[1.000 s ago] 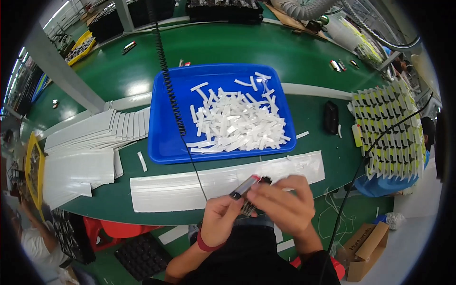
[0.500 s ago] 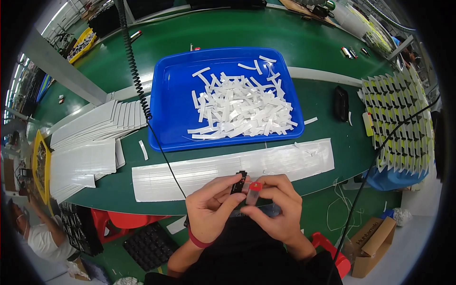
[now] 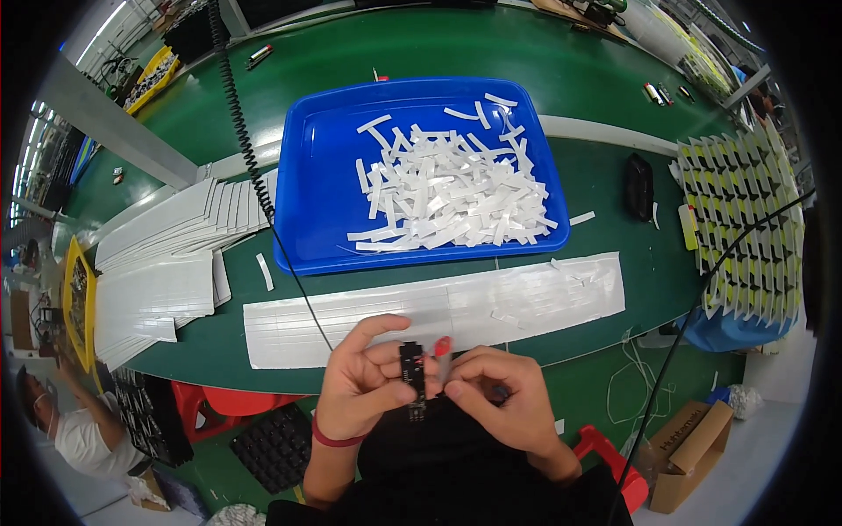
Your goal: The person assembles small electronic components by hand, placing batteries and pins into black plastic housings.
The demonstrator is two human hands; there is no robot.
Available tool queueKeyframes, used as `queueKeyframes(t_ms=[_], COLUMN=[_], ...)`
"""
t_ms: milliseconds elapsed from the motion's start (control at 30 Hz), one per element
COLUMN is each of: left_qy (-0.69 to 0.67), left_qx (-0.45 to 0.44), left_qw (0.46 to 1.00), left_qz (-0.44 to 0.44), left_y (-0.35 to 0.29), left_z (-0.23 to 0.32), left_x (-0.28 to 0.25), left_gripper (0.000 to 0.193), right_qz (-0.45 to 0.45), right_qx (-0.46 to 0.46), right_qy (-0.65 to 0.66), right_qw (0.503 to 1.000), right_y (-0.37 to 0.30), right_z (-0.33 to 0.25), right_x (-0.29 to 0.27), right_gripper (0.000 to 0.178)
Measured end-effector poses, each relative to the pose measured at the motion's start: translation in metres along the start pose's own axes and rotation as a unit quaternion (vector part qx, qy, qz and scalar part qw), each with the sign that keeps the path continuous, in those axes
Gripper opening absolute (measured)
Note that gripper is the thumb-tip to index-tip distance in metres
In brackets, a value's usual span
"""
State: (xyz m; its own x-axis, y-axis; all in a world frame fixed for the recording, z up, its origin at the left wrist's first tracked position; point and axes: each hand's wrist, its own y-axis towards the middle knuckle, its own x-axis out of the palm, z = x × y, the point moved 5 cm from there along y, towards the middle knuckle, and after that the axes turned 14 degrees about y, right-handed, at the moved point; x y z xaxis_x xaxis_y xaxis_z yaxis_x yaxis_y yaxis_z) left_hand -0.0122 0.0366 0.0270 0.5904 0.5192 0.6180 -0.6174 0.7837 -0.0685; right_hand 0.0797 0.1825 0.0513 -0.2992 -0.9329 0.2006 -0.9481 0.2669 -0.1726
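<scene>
My left hand [image 3: 353,390], with a dark red band at the wrist, grips a narrow black part [image 3: 411,373] like a small circuit board. Its thumb presses the near side, and the index finger is raised off it. Just to the right, my right hand [image 3: 509,394] pinches a small grey piece with a red end [image 3: 444,358] between thumb and fingers. The two parts are close together; whether they touch I cannot tell. Beyond both hands lies a long white sheet of adhesive strips [image 3: 351,329], partly peeled at its right.
A blue tray [image 3: 320,184] heaped with white strips [image 3: 456,188] stands behind the sheet. Stacked white sheets [image 3: 158,280] lie left, a black case [image 3: 639,188] right, near yellow-and-black parts in dividers [image 3: 745,219]. A coiled cable [image 3: 241,123] hangs across the left. Another person [image 3: 79,421] sits far left.
My left hand has moved left and turned the black part, so its broad face shows. The index finger has lifted. The red-ended piece has shifted left and turned edge-on in my right hand.
</scene>
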Motion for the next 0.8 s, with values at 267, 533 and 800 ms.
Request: queueKeyframes(t_ms=[267,533,800], left_qy=[0.217,0.133,0.159], left_qx=[0.074,0.114,0.093], left_qw=[0.963,0.965,0.958], left_qz=[0.141,0.195,0.218], left_y=[-0.007,-0.006,0.000], left_z=[0.024,0.024,0.021], left_x=[-0.022,-0.028,-0.029], left_gripper=[0.061,0.053,0.051], right_qz=[0.110,-0.039,-0.036], right_qx=[-0.175,-0.250,-0.272], right_qy=[-0.256,-0.415,-0.452], right_qw=[0.944,0.874,0.849], right_y=[0.037,0.071,0.071], right_z=[-0.023,-0.014,-0.013], right_x=[-0.015,0.033,0.035], right_gripper=[0.009,0.020,0.021])
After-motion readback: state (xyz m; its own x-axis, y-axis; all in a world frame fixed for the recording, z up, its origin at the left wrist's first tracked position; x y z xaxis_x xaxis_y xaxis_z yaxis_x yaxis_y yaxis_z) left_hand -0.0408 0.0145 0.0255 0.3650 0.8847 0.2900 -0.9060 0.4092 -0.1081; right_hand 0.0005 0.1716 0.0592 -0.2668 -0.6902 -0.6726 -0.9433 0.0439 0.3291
